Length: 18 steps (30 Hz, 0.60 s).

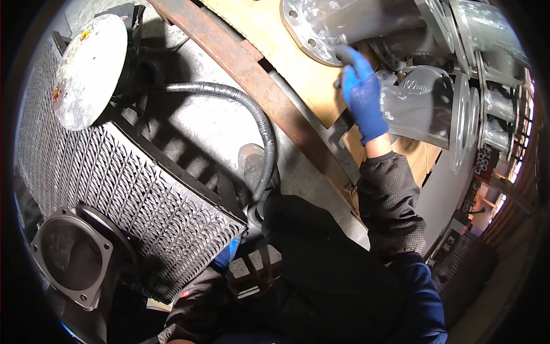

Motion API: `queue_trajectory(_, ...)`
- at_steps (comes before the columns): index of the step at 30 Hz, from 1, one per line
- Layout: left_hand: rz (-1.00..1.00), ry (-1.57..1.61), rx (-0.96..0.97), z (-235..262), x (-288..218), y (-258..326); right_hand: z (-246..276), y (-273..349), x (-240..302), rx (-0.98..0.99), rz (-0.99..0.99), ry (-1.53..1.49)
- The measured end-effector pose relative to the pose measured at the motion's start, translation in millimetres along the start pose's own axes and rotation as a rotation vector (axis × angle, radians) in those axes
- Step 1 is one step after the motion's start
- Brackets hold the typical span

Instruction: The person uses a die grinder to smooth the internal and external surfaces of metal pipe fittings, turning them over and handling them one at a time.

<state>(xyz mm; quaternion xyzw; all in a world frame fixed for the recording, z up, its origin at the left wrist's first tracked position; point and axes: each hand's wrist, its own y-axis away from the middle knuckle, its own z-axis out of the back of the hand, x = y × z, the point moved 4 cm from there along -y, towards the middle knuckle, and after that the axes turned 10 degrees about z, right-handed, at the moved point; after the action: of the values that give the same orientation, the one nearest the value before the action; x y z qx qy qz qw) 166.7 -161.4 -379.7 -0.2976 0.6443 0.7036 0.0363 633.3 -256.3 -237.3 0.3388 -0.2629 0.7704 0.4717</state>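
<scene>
My right hand (362, 94), in a blue glove, reaches up to the wooden pallet (260, 28). Its fingers rest on the round flange of a grey cast metal pipe fitting (321, 26), with a second flanged fitting (421, 106) just to its right. I cannot tell whether the fingers grip anything. My left hand (225, 255) is low down beside the expanded-metal grating (120, 189); only a bit of blue glove shows, the rest hidden behind the grating's edge and my dark sleeve.
A square metal flange with a round opening (71, 255) lies at the lower left. A round grey disc (89, 69) sits at the upper left, with a sleeved hose (252, 109) curving across the concrete floor. A rusty steel beam (246, 63) edges the pallet. More flanged fittings (487, 63) stand at the right.
</scene>
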Motion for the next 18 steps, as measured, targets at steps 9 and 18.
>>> queue_trajectory(9, -0.055, 0.089, 0.022, -7, -16, 16, -24, 57, 43, 0.57, -0.269, -0.42)
queue_trajectory(18, -0.418, -0.054, 0.017, -1, -137, 142, 12, 84, 224, 0.377, 0.554, -0.057)
